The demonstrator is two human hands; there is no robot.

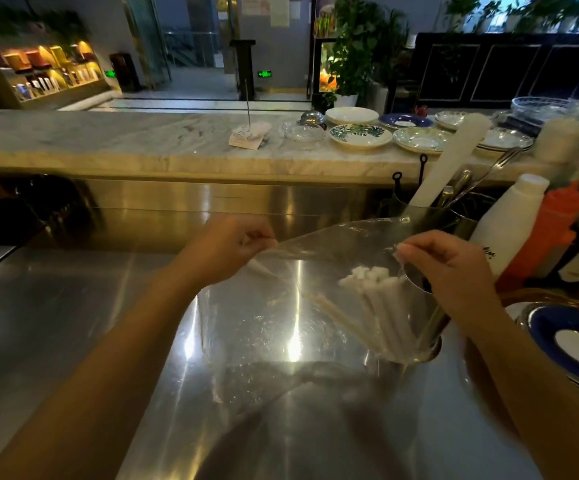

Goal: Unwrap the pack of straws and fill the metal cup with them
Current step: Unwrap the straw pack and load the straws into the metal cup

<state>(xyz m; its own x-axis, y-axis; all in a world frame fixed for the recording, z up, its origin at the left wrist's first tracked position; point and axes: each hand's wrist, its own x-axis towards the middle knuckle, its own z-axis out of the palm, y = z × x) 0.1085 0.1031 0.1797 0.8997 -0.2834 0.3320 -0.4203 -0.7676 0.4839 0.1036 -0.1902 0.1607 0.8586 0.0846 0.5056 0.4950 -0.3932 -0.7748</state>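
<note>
Steel counter is carrying the whole job, w/ both forearms reaching in from the near edge. Left hand is pinching one top corner of the clear wrapper betw. thumb and fingers, closed tight on the film. Wrapper is hanging spread betw. the two hands like a sheet, lower part draping toward the counter; looks emptied, though a few thin pale sticks seem to be lying behind or inside it, can't tell which. Right hand is gripping the opposite corner, fingers curled shut on the film, sitting right above the metal cup.

Straws, white, are sitting bunched in the cup already, long axis tilted, tops leaning up and to the left, bottoms down at the cup base. Cup is standing on the counter directly under the right hand, so that hand is the nearer one by far; left hand is well apart from it. Judging by this, filling is prob. done or nearly so and the wrapper is what needs clearing away.

Clutter on the right: white bottle and orange bottle just behind the cup, a blue-rimmed plate stack beside the right wrist. Pulling film rightward risks snagging the straw tops or tipping the cup.
</note>
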